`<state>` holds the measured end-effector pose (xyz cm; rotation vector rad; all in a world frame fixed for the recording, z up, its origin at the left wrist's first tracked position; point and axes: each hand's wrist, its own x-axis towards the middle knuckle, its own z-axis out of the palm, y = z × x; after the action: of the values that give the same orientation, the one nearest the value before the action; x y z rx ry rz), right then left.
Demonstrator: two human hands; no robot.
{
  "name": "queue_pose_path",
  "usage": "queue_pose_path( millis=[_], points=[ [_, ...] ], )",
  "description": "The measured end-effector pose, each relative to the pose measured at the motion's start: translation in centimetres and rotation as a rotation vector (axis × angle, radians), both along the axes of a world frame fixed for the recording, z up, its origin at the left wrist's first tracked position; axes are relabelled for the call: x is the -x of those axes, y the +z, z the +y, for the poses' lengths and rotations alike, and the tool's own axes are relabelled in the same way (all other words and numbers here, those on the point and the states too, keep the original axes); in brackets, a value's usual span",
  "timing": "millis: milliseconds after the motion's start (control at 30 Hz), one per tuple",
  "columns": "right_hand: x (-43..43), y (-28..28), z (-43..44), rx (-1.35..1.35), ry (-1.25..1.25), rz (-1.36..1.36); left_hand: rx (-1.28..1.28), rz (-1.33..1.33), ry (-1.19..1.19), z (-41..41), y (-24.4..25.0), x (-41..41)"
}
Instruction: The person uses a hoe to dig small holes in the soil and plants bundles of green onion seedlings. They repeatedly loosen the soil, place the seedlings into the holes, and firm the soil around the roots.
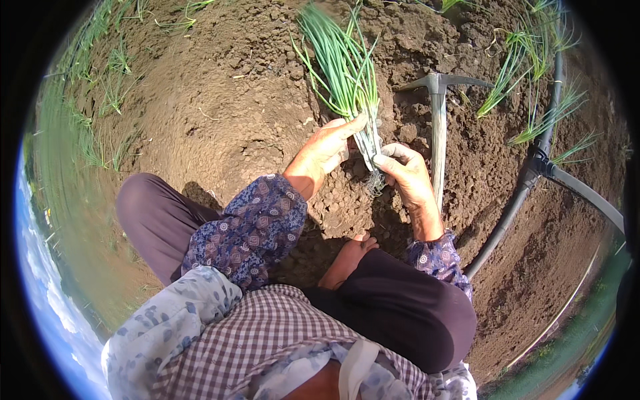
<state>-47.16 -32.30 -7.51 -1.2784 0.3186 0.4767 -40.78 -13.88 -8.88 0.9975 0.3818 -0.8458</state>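
A bunch of green onion seedlings (350, 80) is held up in front of me, leaves pointing away and pale roots hanging toward my bare foot. My left hand (327, 150) grips the bunch around its white stems, thumb across them. The thumb and fingers of my right hand (407, 172) pinch the stem ends just above the roots. Beside my right hand, a small pick with a metal head and wooden handle (438, 130) lies on the brown soil, its lower handle partly hidden by my right hand and wrist.
Black irrigation pipe with a joint (540, 162) runs over the soil on the right. Loose onion plants (510, 75) lie near the pipe, and more onion plants (115, 92) stand at the upper left. My bare foot (347, 260) rests on the ground below my hands.
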Motion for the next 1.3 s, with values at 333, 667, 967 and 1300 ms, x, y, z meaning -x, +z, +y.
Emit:
queue_pose_path(
  millis=[333,667,967,1300],
  points=[
    [1.2,-1.1,1.1,-0.208,-0.109,0.075,-0.024,-0.076,-0.022,0.0,1.0,-0.1],
    [2.0,-1.9,0.1,-0.484,-0.580,0.166,0.438,0.025,0.211,2.9,-1.8,-1.3],
    [8.0,-0.8,-1.3,-0.609,-0.481,0.394,0.287,0.081,-0.071,0.9,-0.6,0.2],
    [11.3,1.5,-4.2,1.188,-0.159,-0.031,-0.130,-0.552,0.063,0.4,4.0,-6.2]
  ],
)
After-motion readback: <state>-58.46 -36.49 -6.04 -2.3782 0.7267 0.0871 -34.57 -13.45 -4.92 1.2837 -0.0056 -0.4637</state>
